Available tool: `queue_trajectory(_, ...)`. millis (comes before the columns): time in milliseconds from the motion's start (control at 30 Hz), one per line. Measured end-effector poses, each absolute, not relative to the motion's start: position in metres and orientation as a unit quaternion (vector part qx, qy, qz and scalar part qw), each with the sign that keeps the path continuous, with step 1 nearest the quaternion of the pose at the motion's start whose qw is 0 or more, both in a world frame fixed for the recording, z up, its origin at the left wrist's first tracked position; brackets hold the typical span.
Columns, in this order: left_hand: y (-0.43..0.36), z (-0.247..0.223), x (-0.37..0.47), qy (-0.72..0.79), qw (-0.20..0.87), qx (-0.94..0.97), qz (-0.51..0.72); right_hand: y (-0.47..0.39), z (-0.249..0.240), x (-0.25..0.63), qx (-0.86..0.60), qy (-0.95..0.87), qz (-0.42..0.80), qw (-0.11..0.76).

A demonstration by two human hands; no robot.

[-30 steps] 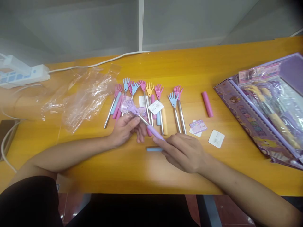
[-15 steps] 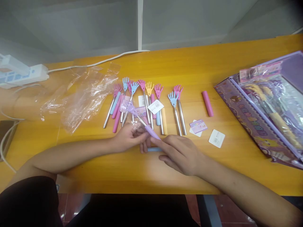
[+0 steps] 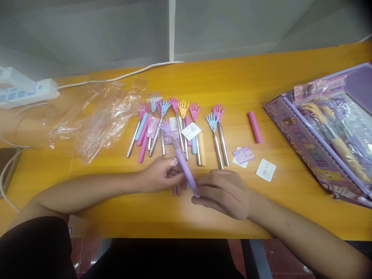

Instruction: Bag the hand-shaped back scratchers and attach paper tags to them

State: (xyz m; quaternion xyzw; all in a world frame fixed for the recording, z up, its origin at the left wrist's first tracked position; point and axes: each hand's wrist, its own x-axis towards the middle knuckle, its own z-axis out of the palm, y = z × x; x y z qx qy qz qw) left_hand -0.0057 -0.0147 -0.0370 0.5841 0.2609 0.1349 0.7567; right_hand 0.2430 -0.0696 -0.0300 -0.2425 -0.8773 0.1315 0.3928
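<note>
Slantwise over the desk (image 3: 122, 217), in the middle of the view, holds a lilac back scratcher (image 3: 181, 158): small head with splayed claws, short shiny metal neck, long smooth handle in the same soft lilac, rounded at the lower end. Points the head away and to the left, in front of the bunch behind, a little blurred at the claws. Pinches the lower end in the right hand (image 3: 225, 192). Curls the left hand (image 3: 161, 174) against or just beside the handle's left side, with a scrap of clear film (image 3: 173, 162) at the fingers; grip or mere touch, impossible to tell. Both hands close together, with the handle between. Just beyond, pink, blue and yellow back scratchers (image 3: 183, 109) on bare metal rods, among coloured tubes (image 3: 202, 149) and a white tag (image 3: 191, 131). To the right, a pink tube (image 3: 255, 128), a white card (image 3: 266, 170) and a purple box (image 3: 308, 147). To the left, crumpled clear plastic (image 3: 107, 124).
</note>
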Motion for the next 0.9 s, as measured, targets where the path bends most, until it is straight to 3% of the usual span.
queue_trajectory(200,-0.032,-0.034,-0.007,0.215,0.757,0.615,0.047,-0.075,-0.022,0.244,-0.234,-0.862,0.135,0.428)
queue_trajectory(700,-0.028,-0.033,-0.01,0.168,0.699,0.691,0.07,-0.075,-0.027,0.239,-0.225,-0.867,0.171,0.411)
queue_trajectory(900,-0.033,-0.034,-0.012,0.109,0.614,0.776,0.093,-0.072,-0.03,0.239,-0.242,-0.864,0.163,0.41)
